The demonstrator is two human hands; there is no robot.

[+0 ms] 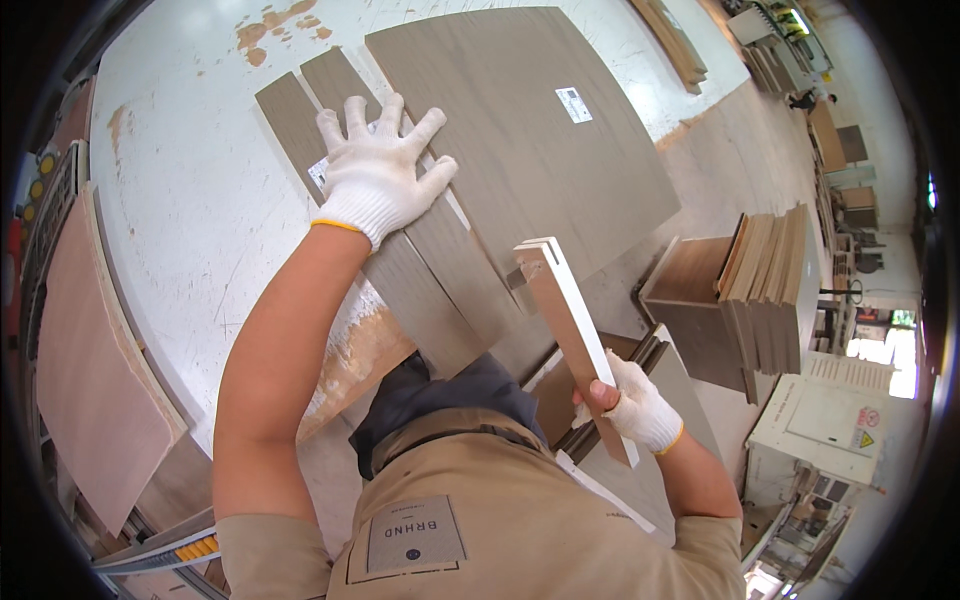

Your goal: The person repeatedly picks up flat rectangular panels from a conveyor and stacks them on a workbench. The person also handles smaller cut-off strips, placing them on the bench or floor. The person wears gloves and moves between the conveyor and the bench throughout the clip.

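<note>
My left hand (378,178), in a white knit glove with a yellow cuff edge, lies with fingers spread across two narrow grey-brown wood-grain boards (425,300). Beside them, on the right, is a wide panel (510,140) of the same colour with a small white label (574,105). My right hand (638,408), gloved with bare skin showing at the thumb, is closed round the lower part of a long wooden strip (562,315). The strip is tilted up, with a brown face, white edges and a slot in its upper end.
A white worktable (170,220) with worn brown patches carries the boards. More narrow boards (672,45) lie at its far right. Several panels (770,265) are stacked on the right, near a pale cabinet (825,425). Other panels (655,465) stand below my right hand; a pinkish sheet (95,370) is at left.
</note>
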